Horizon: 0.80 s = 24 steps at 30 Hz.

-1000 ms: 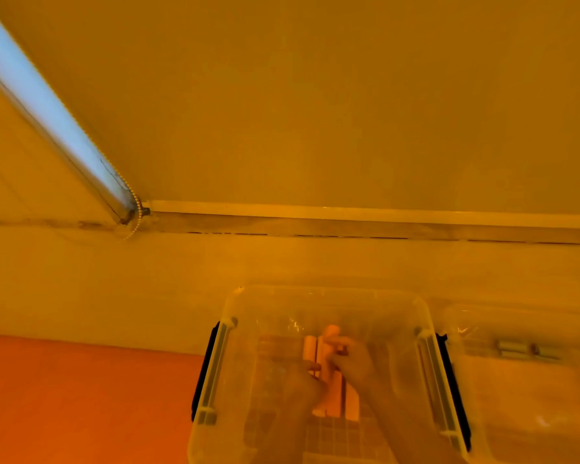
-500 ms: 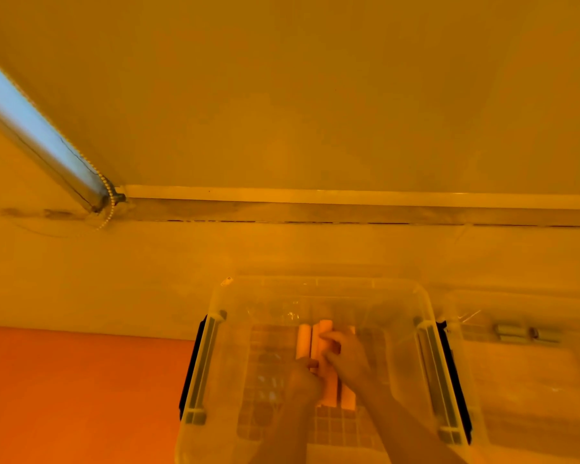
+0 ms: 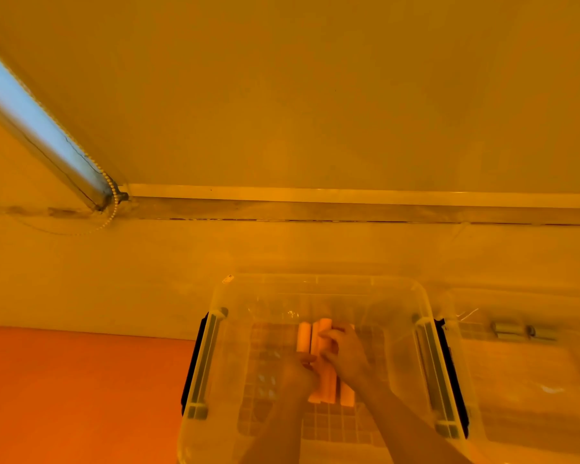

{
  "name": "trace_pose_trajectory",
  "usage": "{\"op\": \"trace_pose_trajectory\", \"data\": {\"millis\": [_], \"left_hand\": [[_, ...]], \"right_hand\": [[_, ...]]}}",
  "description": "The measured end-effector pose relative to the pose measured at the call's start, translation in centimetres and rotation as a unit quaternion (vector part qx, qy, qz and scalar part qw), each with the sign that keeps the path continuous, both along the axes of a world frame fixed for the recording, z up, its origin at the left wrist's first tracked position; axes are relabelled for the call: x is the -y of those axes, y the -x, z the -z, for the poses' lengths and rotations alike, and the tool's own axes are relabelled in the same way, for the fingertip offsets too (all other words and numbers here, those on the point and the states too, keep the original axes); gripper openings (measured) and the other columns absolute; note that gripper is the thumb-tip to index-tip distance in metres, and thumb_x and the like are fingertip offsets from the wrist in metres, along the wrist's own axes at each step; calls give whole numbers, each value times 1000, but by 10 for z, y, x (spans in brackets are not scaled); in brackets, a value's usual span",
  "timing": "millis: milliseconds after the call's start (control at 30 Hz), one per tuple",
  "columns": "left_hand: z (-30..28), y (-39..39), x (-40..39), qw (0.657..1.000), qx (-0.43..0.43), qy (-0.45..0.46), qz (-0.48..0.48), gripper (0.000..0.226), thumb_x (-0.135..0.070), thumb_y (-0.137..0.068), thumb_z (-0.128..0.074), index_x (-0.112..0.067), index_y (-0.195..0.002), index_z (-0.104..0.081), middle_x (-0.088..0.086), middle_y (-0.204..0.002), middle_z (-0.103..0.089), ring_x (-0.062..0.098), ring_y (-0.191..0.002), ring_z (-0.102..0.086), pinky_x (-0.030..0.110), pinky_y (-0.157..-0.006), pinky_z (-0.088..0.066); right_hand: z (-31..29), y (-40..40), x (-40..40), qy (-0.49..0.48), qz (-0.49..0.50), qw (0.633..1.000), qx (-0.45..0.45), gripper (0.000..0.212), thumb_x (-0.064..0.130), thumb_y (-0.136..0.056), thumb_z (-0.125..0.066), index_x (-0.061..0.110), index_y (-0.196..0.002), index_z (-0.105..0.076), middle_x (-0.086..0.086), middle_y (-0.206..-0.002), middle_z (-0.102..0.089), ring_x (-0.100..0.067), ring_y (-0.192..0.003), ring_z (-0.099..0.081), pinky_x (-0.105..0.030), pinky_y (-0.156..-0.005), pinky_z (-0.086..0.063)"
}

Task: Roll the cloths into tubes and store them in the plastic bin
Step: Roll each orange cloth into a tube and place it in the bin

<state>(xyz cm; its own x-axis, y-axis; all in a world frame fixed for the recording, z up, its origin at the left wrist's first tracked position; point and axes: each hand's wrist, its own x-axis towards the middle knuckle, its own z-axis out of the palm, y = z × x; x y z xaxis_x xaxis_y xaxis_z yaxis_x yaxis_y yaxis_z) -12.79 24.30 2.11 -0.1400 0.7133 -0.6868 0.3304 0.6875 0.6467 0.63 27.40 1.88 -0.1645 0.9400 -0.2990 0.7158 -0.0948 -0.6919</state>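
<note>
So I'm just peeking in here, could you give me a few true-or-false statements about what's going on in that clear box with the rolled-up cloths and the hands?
1. Both hands are inside the clear plastic bin. True: the left hand and right hand reach down into it.
2. The rolled cloths lie side by side on the bin's floor. True.
3. The rolled cloths stand upright on their ends. False: they lie flat, lengthwise away from the person.
4. The bin has its lid snapped on. False: it is open at the top, with the arms reaching in.
5. A second clear container sits to the right of the bin. True.
6. The right hand is off the cloths. False: it rests on top of the rolls.
</note>
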Motion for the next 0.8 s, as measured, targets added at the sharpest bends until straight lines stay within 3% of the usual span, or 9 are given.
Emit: {"op": "trace_pose_trajectory", "data": {"millis": [67, 133, 233, 333, 500, 600, 667, 733, 800], "left_hand": [[-6, 4, -5, 1000, 15, 12, 22, 42, 9, -90, -52, 6, -131, -45, 30, -125, -52, 29, -96, -56, 43, -90, -40], [-13, 6, -9, 997, 33, 27, 64, 47, 8, -91, -50, 5, -136, -38, 30, -131, -47, 37, -112, -54, 39, -95, -40], [-24, 7, -7, 997, 14, -2, 71, 47, 9, -87, -56, 4, -133, -45, 31, -126, -53, 28, -97, -56, 36, -87, -45], [-42, 6, -10, 994, 30, 18, 102, 46, 6, -89, -55, 0, -133, -44, 28, -129, -51, 39, -113, -54, 41, -92, -44], [-55, -1, -1, 998, 18, -10, 65, 50, 0, -84, -65, -5, -131, -50, 22, -121, -58, 37, -102, -60, 43, -84, -50], [-57, -9, 11, 998, 15, -51, 16, 47, 3, -81, -67, -4, -126, -55, 21, -116, -61, 39, -101, -61, 34, -67, -50], [-70, -17, 19, 997, 16, -78, 9, 46, 3, -80, -67, -5, -124, -56, 23, -121, -59, 41, -106, -59, 39, -72, -51], [-85, -24, 27, 993, 21, -116, -7, 45, 4, -81, -67, -4, -124, -56, 21, -125, -57, 40, -109, -57, 43, -82, -49], [-101, -31, 34, 987, 26, -157, -28, 46, 7, -80, -66, 0, -124, -55, 22, -124, -57, 37, -106, -58, 44, -82, -47]], "right_hand": [[-5, -1, 0, -1, 5, 1000, -11, 38, 10, -87, -61, 16, -125, -58, -6, -136, -42, -18, -123, -42, -21, -99, -33], [-14, -1, 0, -5, 15, 999, -32, 36, 8, -87, -62, 14, -122, -60, -6, -133, -45, -16, -121, -43, -16, -97, -31], [-26, -3, 1, -9, 39, 996, -76, 36, 2, -83, -65, 14, -117, -61, -8, -128, -51, -7, -111, -43, -14, -95, -32], [-40, -5, 4, 1, 69, 993, -100, 36, 3, -83, -66, 15, -117, -62, -5, -122, -51, -12, -108, -48, -13, -86, -38], [-63, -10, 16, -2, 92, 988, -122, 37, 11, -83, -70, 19, -118, -62, -4, -122, -55, -20, -111, -54, -27, -88, -45], [-78, -15, 28, 8, 106, 985, -139, 35, 14, -86, -67, 14, -121, -60, 4, -118, -52, -11, -107, -50, -12, -79, -39], [-86, -20, 36, -3, 122, 981, -153, 36, 14, -86, -67, 11, -121, -60, 0, -121, -55, -14, -107, -52, -12, -80, -40], [-97, -24, 43, -7, 148, 970, -193, 37, 11, -85, -68, 11, -121, -60, -5, -123, -57, -18, -106, -55, -21, -85, -48], [-113, -31, 52, 21, 178, 947, -268, 36, 7, -87, -65, 13, -122, -58, -5, -119, -58, -16, -99, -58, -33, -83, -54]]}}
